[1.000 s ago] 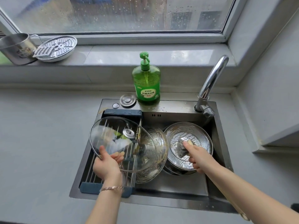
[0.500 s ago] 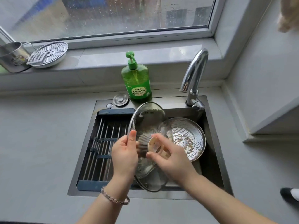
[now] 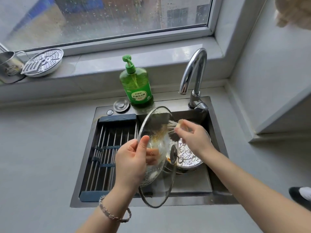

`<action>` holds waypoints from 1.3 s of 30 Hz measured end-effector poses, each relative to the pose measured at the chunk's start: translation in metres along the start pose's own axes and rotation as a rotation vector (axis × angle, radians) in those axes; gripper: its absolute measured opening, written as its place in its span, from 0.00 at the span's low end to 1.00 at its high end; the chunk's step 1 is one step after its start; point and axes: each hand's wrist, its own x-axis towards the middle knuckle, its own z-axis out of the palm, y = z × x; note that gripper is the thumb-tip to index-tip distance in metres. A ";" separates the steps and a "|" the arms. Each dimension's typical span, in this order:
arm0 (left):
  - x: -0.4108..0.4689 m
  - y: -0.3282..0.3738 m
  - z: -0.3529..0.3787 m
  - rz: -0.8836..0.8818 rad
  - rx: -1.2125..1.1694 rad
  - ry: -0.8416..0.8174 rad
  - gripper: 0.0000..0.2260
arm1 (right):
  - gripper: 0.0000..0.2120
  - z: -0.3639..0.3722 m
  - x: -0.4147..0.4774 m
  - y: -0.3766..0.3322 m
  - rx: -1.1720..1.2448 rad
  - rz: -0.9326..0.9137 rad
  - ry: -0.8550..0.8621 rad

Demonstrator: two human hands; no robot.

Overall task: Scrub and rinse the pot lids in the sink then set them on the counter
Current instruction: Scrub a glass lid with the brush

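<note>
The glass lid (image 3: 159, 185) was held above the sink (image 3: 84, 165), tilted steeply so that it stood almost on edge, with its lower rim over the sink's front wall. Its knob (image 3: 173, 155) pointed to the right.

The left hand (image 3: 133, 162) gripped the lid at its left rim: the thumb (image 3: 143, 143) lay on the near face and the fingers, seen through the glass, were curled behind it. A bracelet (image 3: 114, 211) sat on the left wrist.

The right hand (image 3: 193, 137) pinched a scrubbing pad (image 3: 180, 123) between thumb and fingertips and held it against the upper right part of the lid. The pad was blurred, and its exact shape could not be told.

A round steel piece (image 3: 186, 155), streaked with suds, lay in the right half of the sink, behind and below the glass lid; whether it was a lid or a pan could not be told. A drying rack (image 3: 107, 148) of metal bars spanned the left half of the sink.

A green soap bottle (image 3: 136, 84) stood on the sink's rear ledge, with a round metal cap (image 3: 121, 105) just beside it on the left and the faucet (image 3: 193, 73) to its right. The grey tabletop (image 3: 42, 148) surrounded the sink. On the windowsill at the far left, a steel mug (image 3: 8, 66) stood with a perforated steel plate (image 3: 43, 63) leaning near it.
</note>
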 end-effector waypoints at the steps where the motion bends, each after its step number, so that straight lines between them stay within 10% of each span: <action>1: 0.000 0.001 0.000 0.006 0.010 0.001 0.18 | 0.04 0.005 -0.006 -0.005 0.002 -0.080 -0.045; 5: 0.003 0.005 -0.006 0.010 0.002 0.003 0.16 | 0.07 0.019 -0.029 -0.028 -0.055 -0.299 -0.201; 10: -0.007 0.008 -0.003 0.015 0.020 -0.074 0.19 | 0.18 -0.008 0.020 -0.028 -0.027 -0.014 0.033; 15: -0.005 0.010 -0.007 -0.034 -0.035 -0.070 0.16 | 0.05 0.007 -0.007 -0.041 -0.053 -0.305 -0.204; 19: -0.006 0.010 -0.007 -0.018 -0.006 -0.092 0.18 | 0.22 -0.012 0.029 -0.029 -0.094 -0.043 -0.019; 25: 0.000 0.014 -0.012 -0.019 -0.027 -0.061 0.11 | 0.06 0.016 -0.018 -0.040 -0.059 -0.404 -0.253; 30: -0.004 0.021 -0.014 0.014 -0.009 -0.082 0.14 | 0.18 -0.015 0.029 -0.017 0.000 0.007 0.038; 35: 0.005 0.016 -0.016 0.025 0.006 -0.019 0.14 | 0.07 0.025 -0.040 -0.028 0.072 -0.341 -0.334; 39: 0.004 0.018 -0.019 -0.050 -0.080 -0.018 0.17 | 0.03 0.008 -0.002 -0.007 0.017 -0.136 -0.028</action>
